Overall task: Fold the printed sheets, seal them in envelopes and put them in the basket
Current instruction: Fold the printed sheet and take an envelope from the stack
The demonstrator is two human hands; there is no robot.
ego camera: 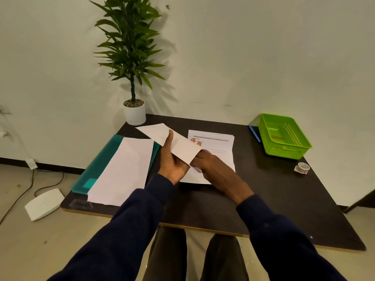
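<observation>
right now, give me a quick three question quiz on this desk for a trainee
1. True or false: the tape roll lies inside the green basket.
2. What lies just left of the basket? A blue pen, B scissors, C stapler.
3. Which hand holds the raised white envelope at its middle?
Key: 1 false, it lies on the table; 2 A; 3 the left hand.

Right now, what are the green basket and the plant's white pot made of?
The green basket looks like glossy moulded plastic: it has a bright, even colour and rows of small holes in its walls. The white pot is smooth and plain. It may be ceramic or plastic; the look does not settle which.
</observation>
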